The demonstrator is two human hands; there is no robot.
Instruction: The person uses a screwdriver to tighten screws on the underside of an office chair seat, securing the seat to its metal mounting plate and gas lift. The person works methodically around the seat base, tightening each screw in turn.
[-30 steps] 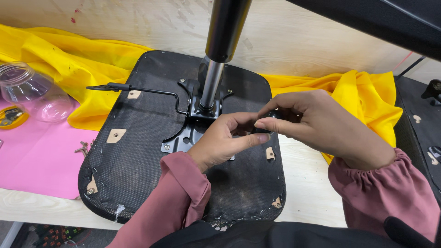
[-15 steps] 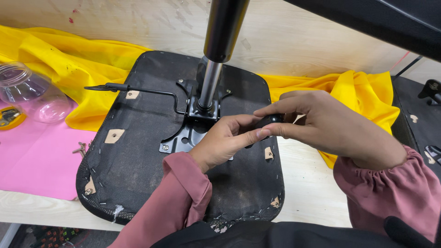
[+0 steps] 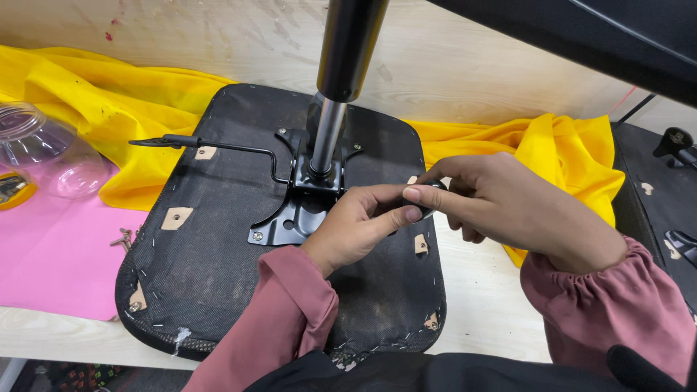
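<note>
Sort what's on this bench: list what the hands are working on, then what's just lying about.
In hand: small black part, pinched by left hand and right hand; seat base; metal bracket; gas cylinder.

Lying about: clear jar; yellow cloth; pink sheet; loose screws.

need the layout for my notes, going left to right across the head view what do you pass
clear plastic jar → loose screws → lever rod → metal column → left hand → right hand → second seat base

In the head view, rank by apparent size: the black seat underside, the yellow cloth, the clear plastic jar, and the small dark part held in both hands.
1. black seat underside
2. yellow cloth, partly hidden, so unsure against the seat
3. clear plastic jar, cut by the frame edge
4. small dark part
</note>
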